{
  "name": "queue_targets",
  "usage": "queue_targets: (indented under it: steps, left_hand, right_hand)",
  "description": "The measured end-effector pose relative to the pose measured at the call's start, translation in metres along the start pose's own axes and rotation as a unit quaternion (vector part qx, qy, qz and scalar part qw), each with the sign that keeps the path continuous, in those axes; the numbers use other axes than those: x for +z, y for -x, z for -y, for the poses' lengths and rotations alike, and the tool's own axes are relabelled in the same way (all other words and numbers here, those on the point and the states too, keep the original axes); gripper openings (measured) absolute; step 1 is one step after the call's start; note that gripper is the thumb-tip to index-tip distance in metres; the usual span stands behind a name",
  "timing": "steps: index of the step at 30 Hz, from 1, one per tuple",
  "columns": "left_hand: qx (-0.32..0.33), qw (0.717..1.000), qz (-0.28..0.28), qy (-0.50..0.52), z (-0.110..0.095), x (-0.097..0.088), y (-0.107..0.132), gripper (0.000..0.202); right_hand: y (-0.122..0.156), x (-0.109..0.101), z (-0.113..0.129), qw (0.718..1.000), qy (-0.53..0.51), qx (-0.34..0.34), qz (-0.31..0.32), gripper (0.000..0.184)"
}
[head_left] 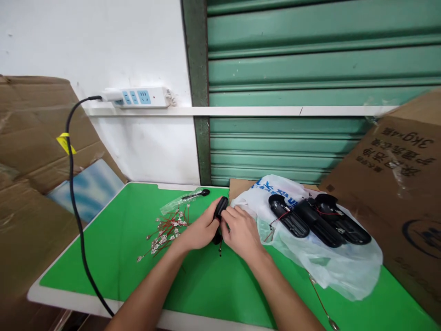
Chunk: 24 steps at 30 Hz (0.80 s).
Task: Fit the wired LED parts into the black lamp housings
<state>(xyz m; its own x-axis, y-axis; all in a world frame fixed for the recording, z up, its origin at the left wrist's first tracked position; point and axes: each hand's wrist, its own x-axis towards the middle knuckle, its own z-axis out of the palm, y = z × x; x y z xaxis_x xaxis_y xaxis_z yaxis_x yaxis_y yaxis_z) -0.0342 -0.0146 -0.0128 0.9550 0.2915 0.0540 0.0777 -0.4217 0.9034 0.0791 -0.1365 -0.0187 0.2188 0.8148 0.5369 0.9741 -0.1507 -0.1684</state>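
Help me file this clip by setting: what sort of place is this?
Probably a small, makeshift assembly workshop: a pile of red wires with metal tabs lies on the green table, black casings rest on a plastic bag, and a metal shutter stands behind.

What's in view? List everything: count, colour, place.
Held part: 1, black, between hands
Casings: 3+, black, on bag
Bag: 1, white-blue, table right
Wired tabs: many, silver-red, mostly left
Sachet: 1, clear, table back
Slim part: 1, black, partly in sachet
Table: 1, green-white, below hands
Power strip: 1, white-blue, on rail
Plug: 1, white, in strip
Cable: 1, black, left
Tag: 1, yellow, on cable
Rail: 1, white, across back
Shutter: 1, green, back right
Post: 1, dark, beside shutter
Wall: 1, white, back left
Cardboard: count unclear, brown, both sides
Panel: 1, blue-white, left
Forearms: 2, bare, bottom
Left hand: 1, bare, at held part
Right hand: 1, bare, at held part
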Motion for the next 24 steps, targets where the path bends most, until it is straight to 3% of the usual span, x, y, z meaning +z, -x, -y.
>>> queue_targets:
  steps: [11, 18, 24]
  left_hand:
    - [-0.002, 0.999, 0.01, -0.041, 0.013, 0.003, -0.002, 0.07]
    - [0.005, 1.0, 0.026, -0.008, 0.009, -0.004, -0.002, 0.071]
    - [0.02, 0.998, 0.02, -0.048, 0.018, 0.001, -0.003, 0.072]
  right_hand:
    - [-0.003, -0.005, 0.004, 0.994, 0.028, 0.03, 0.104, 0.01]
    - [-0.001, -0.004, -0.006, 0.997, -0.005, -0.009, 0.08, 0.009]
    - [-0.001, 0.005, -0.009, 0.997, -0.009, -0.033, 0.065, 0.01]
